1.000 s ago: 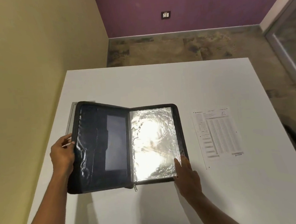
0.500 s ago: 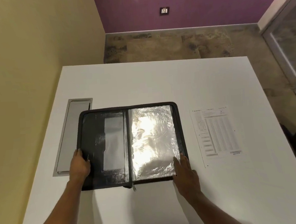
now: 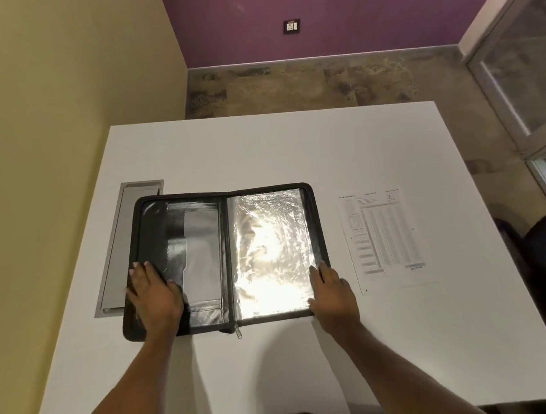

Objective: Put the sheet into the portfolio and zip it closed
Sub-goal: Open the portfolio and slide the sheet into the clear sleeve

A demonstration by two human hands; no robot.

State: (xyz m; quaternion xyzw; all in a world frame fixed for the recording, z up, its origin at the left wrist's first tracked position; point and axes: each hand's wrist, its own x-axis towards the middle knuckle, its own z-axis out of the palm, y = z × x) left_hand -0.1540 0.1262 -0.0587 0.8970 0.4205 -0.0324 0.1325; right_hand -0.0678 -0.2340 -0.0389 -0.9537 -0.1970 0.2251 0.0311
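The black zip-edged portfolio lies open on the smooth, matt white tabletop. Its right half holds a clear plastic sleeve, crinkled and glossy, throwing back a bright glare. Its left half is dark, leather-like lining with a soft sheen and a paler grey pocket panel. Right of the portfolio, the white printed paper sheet looks flat and matt. Left of it, a grey recessed strip has a dull, metallic-looking finish.
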